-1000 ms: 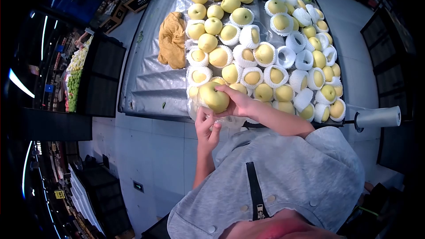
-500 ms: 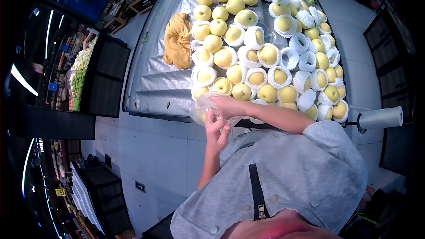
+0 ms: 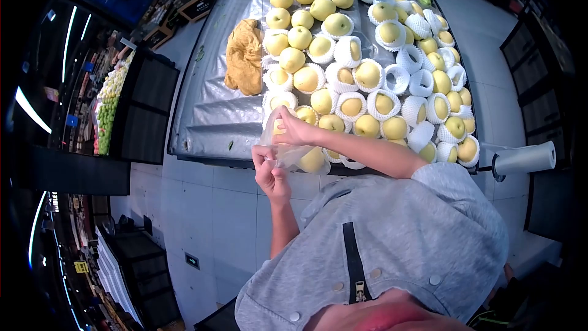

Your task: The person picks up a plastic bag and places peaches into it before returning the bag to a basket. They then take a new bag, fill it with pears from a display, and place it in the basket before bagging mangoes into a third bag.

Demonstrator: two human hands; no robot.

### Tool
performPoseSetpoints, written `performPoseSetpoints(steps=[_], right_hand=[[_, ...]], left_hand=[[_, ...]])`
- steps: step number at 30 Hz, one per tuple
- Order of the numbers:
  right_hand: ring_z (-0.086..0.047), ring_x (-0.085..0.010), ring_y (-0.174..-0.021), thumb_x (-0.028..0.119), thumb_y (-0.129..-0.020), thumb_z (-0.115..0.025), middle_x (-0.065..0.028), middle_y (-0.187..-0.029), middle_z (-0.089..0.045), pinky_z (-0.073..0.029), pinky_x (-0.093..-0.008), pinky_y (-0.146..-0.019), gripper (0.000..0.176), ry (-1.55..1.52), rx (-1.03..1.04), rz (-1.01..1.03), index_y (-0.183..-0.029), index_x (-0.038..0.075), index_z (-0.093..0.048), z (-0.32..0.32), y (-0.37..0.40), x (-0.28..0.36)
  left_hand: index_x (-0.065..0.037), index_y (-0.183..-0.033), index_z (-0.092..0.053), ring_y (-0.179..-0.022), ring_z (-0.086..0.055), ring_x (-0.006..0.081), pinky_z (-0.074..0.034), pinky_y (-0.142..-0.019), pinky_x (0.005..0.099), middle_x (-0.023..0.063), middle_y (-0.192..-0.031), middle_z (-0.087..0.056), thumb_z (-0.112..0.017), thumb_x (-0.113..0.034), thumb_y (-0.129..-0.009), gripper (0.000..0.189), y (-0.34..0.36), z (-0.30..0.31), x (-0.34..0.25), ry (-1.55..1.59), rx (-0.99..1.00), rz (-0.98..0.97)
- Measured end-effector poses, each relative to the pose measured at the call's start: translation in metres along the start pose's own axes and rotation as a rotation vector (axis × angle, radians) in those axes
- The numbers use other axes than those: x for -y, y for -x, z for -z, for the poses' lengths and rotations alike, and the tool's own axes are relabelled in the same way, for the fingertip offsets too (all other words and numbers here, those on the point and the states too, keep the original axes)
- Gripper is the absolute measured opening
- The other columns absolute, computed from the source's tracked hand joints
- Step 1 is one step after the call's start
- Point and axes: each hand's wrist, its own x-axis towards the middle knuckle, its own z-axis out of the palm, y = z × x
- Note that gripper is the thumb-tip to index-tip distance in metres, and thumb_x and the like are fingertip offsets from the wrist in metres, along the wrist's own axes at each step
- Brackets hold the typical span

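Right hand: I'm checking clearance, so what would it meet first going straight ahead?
The right hand would likely meet the plastic bag first, though depth is hard to judge.

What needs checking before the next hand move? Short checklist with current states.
1. Yellow fruit inside the clear bag: ok, seen through the film.
2. Left hand gripping the bag: ok.
3. Right hand clear of the bag: not ok, it's at the upper part.
4. Bag free of tears: cannot tell.
5. Brown cloth apart from the bag: ok.
6. Bag roll on its holder beside the display: ok.
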Motion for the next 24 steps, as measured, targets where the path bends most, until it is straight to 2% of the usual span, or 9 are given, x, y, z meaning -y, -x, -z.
performPoseSetpoints(steps=[1,4,7,14,16,17,20,22,24], right_hand=[[-0.051,-0.0339,-0.119,0.027,-0.082,-0.073,-0.0304,-0.129,-0.044,-0.042,-0.0385,-0.1,0.062,-0.07,0.003,0.05,-0.124,-0.002,-0.037,-0.003,-0.005,-0.015],[-0.04,-0.0305,-0.133,0.018,-0.081,-0.072,-0.0199,-0.135,-0.042,-0.041,-0.0394,-0.104,0.055,0.261,0.154,0.097,-0.122,0.002,-0.04,0.009,-0.005,-0.013],[-0.039,-0.0351,-0.133,0.018,-0.079,-0.072,-0.0192,-0.139,-0.041,-0.033,-0.0409,-0.11,0.057,0.478,-0.176,0.375,-0.125,0.003,-0.042,0.015,0.005,0.017],[-0.041,-0.0379,-0.129,0.015,-0.074,-0.076,-0.0202,-0.139,-0.039,-0.036,-0.0436,-0.107,0.084,0.581,-0.341,0.608,-0.142,0.009,-0.027,0.041,-0.002,0.093],[-0.05,-0.0355,-0.116,0.016,-0.076,-0.074,-0.0155,-0.128,-0.049,-0.043,-0.044,-0.096,0.063,0.671,-0.532,0.602,-0.132,0.01,-0.045,0.046,-0.001,0.112],[-0.053,-0.0353,-0.108,0.016,-0.077,-0.072,-0.015,-0.119,-0.053,-0.045,-0.0442,-0.091,0.05,0.738,-0.537,0.549,-0.121,0.008,-0.05,0.052,-0.001,0.119],[-0.06,-0.0344,-0.087,0.014,-0.08,-0.066,-0.0136,-0.093,-0.06,-0.049,-0.0439,-0.077,0.016,0.812,-0.569,0.441,-0.092,0.004,-0.062,0.076,-0.004,0.124],[-0.061,-0.0336,-0.076,0.012,-0.081,-0.062,-0.0128,-0.079,-0.061,-0.05,-0.0427,-0.07,0.011,0.697,-0.606,0.446,-0.076,0.003,-0.062,0.086,-0.009,0.116],[-0.06,-0.0341,-0.072,0.01,-0.082,-0.061,-0.0148,-0.074,-0.06,-0.049,-0.042,-0.067,0.011,0.632,-0.626,0.503,-0.077,0.001,-0.063,0.084,-0.008,0.104]], left_hand=[[-0.003,-0.074,-0.041,-0.083,-0.041,0.0187,-0.041,-0.082,0.0356,0.006,-0.089,-0.038,-0.05,-0.052,-0.095,0.055,-0.001,0.002,0.001,0.007,-0.016,-0.003],[-0.004,-0.075,-0.042,-0.085,-0.039,0.0182,-0.041,-0.089,0.0385,0.0048,-0.092,-0.035,-0.05,-0.052,-0.095,0.052,-0.008,0.008,0.003,0.047,-0.074,-0.022],[-0.006,-0.073,-0.042,-0.086,-0.037,0.0176,-0.04,-0.091,0.038,0.004,-0.093,-0.034,-0.051,-0.051,-0.094,0.051,-0.018,0.018,0.007,0.09,-0.141,-0.04],[-0.004,-0.071,-0.04,-0.08,-0.034,0.0168,-0.042,-0.082,0.0334,0.0047,-0.09,-0.033,-0.051,-0.052,-0.094,0.054,-0.074,0.025,-0.007,0.098,-0.173,-0.227],[-0.005,-0.071,-0.04,-0.079,-0.033,0.0167,-0.041,-0.078,0.0315,0.0049,-0.089,-0.033,-0.05,-0.053,-0.094,0.054,-0.089,0.026,-0.009,0.085,-0.156,-0.302],[-0.005,-0.071,-0.039,-0.078,-0.033,0.0169,-0.038,-0.071,0.0289,0.0051,-0.088,-0.033,-0.05,-0.054,-0.094,0.055,-0.096,0.025,-0.012,0.085,-0.173,-0.335],[-0.005,-0.071,-0.038,-0.077,-0.033,0.0171,-0.036,-0.067,0.0279,0.0055,-0.087,-0.034,-0.05,-0.054,-0.094,0.055,-0.109,0.03,-0.003,0.057,-0.113,-0.352],[-0.005,-0.071,-0.038,-0.077,-0.034,0.0153,-0.036,-0.067,0.0276,0.0043,-0.087,-0.034,-0.05,-0.052,-0.095,0.054,-0.11,0.028,0.006,0.163,-0.154,-0.272],[-0.005,-0.071,-0.037,-0.077,-0.035,0.0142,-0.036,-0.068,0.0273,0.0034,-0.087,-0.034,-0.05,-0.051,-0.095,0.054,-0.112,0.023,0.018,0.255,-0.193,-0.206]])
